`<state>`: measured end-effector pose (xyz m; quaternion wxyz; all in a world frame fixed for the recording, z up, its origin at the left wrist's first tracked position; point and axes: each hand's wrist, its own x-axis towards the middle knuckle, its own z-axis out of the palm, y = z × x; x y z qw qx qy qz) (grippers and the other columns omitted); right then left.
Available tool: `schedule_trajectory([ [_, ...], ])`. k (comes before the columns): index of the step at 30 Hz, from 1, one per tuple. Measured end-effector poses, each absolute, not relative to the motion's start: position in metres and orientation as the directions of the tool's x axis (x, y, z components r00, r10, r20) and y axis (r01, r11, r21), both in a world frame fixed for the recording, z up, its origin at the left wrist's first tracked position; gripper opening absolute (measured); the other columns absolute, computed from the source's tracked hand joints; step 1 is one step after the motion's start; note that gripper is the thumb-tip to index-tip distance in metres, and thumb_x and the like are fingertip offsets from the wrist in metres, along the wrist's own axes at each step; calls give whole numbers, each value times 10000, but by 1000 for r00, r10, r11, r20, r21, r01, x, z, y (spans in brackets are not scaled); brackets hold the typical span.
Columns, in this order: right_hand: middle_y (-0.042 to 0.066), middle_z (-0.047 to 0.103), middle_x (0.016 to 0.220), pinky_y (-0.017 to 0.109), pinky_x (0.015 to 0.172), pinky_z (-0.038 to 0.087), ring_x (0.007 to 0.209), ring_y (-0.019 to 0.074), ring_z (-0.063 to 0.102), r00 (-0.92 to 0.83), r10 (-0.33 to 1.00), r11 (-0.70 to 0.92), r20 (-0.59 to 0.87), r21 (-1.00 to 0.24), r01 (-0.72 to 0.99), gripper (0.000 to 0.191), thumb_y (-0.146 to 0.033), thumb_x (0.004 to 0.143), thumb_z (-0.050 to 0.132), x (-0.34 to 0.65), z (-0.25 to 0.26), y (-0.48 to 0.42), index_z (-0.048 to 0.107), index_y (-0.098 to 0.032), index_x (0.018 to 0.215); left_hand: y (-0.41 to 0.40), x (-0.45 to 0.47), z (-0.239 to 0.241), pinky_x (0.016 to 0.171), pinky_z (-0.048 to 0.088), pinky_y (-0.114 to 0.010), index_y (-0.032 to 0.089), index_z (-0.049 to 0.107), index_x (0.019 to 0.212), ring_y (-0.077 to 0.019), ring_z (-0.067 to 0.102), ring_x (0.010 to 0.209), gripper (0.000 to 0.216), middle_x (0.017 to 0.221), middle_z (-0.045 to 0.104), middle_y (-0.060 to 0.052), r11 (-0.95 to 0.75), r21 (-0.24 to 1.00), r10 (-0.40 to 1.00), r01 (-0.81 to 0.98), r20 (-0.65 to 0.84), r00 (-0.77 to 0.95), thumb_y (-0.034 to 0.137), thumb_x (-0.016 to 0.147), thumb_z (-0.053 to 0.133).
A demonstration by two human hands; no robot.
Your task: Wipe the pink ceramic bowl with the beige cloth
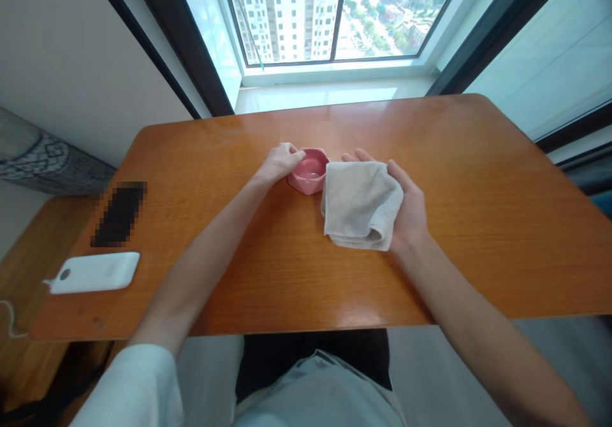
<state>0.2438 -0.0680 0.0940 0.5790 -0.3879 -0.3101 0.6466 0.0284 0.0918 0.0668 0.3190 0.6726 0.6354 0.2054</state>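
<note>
A small pink bowl sits near the middle of the wooden table. My left hand grips its left rim, fingers curled over the edge. A folded beige cloth lies just right of the bowl, draped over my right hand, which holds it from beneath with the thumb on its right edge and fingertips showing past its top edge.
A white power bank with a cable lies at the table's left front corner, a pixelated dark object just behind it. A window sill and window run beyond the far edge. A lower wooden surface stands left.
</note>
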Motion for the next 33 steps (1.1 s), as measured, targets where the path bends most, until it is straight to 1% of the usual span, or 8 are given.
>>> schedule_trajectory([
  [6, -2, 662, 1659, 631, 1322, 500, 1601, 324, 563, -207, 956, -291, -208, -766, -573, 544, -664, 1042, 523, 223, 90, -94, 688, -343, 1449, -6, 18, 69, 1123, 542, -412, 227, 682, 1207, -227, 673, 1158, 219, 1223, 727, -71, -480, 709, 852, 517, 516, 84, 249, 1057, 523],
  [10, -53, 546, 1763, 588, 1333, 485, 1641, 295, 513, -304, 937, -325, -172, -748, -578, 538, -641, 1080, 482, 207, 95, -106, 643, -394, 1530, -70, 7, 64, 1298, 432, -471, 255, 705, 1242, -279, 580, 1443, 277, 1485, 648, -84, -476, 779, 875, 409, 375, 305, 406, 1012, 736],
  [13, -18, 628, 1695, 573, 1297, 508, 1564, 308, 593, -338, 920, -351, -197, -796, -492, 535, -635, 1078, 488, 203, 85, -107, 672, -375, 1507, -77, -6, 57, 1167, 530, -441, 237, 730, 1077, -266, 660, 1304, 216, 1344, 693, -82, -314, 891, 935, 327, 232, 267, 445, 1036, 690],
  [18, 63, 848, 1264, 539, 1166, 569, 1199, 312, 762, -105, 991, -70, -83, -991, 116, 349, -509, 1003, 685, 223, 51, -92, 811, -270, 1224, -58, -18, 42, 1181, 477, -563, 210, 717, 930, -332, 629, 1292, 182, 1318, 711, -106, -295, 740, 945, 604, 134, 297, 383, 982, 708],
  [21, 89, 836, 1224, 509, 1014, 635, 1109, 304, 774, -43, 985, 169, 170, -853, 494, 291, -402, 1035, 612, 245, 43, -76, 801, -260, 1205, -50, -16, 37, 1166, 465, -588, 207, 709, 932, -356, 616, 1314, 191, 1356, 710, -114, -338, 614, 939, 713, 177, 293, 393, 948, 747],
  [24, 157, 787, 1391, 561, 1147, 585, 1318, 351, 711, -125, 939, 291, 319, -551, 782, 411, -348, 1087, 465, 271, 45, -52, 775, -217, 1323, -35, -19, 37, 1065, 537, -494, 225, 668, 956, -274, 692, 1123, 154, 1150, 747, -78, -342, 654, 940, 675, 235, 248, 353, 1017, 608],
  [27, 205, 525, 1753, 742, 1347, 331, 1662, 438, 418, -124, 954, 203, 272, -285, 937, 590, -418, 1126, 372, 294, 42, -22, 595, -162, 1607, -7, -29, 35, 1022, 569, -457, 227, 652, 1013, -264, 707, 1040, 169, 1081, 751, -86, -294, 630, 950, 719, 277, 145, 290, 1042, 497],
  [33, 167, 265, 1894, 896, 1328, 130, 1760, 479, 210, -43, 998, 50, 43, -177, 983, 745, -557, 1139, 247, 311, 27, 9, 319, -196, 1788, 31, -42, 18, 1354, 348, -557, 192, 616, 1468, -361, 481, 1608, 441, 1688, 568, -171, -272, 363, 945, 891, 276, 176, 315, 1068, 478],
])
